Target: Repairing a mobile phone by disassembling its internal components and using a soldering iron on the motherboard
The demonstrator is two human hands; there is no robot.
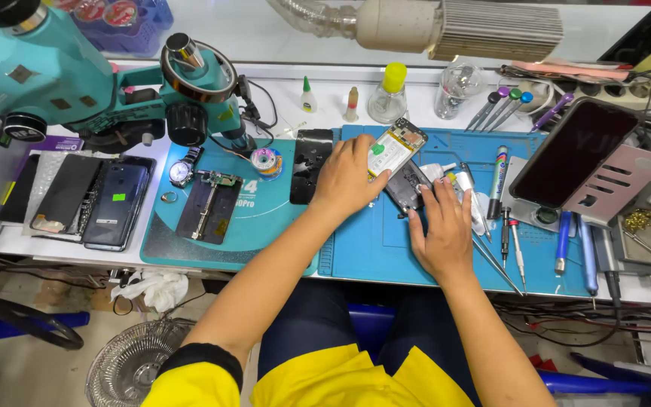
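right hand (440,230) (flat) beside opened phone (401,162)

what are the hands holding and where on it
The left hand lifts a phone battery by its lower end. The right hand holds nothing; it presses on the opened phone on the mat.

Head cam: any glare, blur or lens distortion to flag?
Head view: even bright light with soft shadows; glare washes out the white surface along the top edge; wide-angle bend in the bench edge. Left hand and right hand on the opened phone are sharp, as are the tools on the blue mat; no motion blur.
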